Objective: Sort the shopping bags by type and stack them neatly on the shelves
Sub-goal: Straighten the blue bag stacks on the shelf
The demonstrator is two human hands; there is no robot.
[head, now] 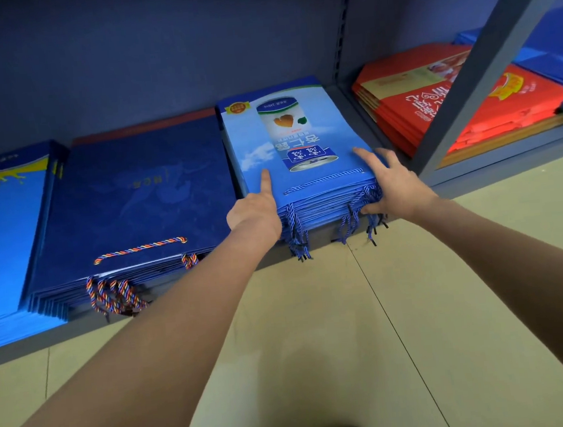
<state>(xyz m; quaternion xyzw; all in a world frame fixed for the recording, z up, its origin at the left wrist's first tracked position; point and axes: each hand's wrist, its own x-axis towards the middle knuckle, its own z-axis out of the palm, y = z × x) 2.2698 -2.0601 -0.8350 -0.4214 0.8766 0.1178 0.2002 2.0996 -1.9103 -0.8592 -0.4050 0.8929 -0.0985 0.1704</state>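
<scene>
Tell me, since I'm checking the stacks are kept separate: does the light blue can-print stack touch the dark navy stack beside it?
Cannot tell. In the head view the light blue stack and navy stack sit edge to edge.
</scene>
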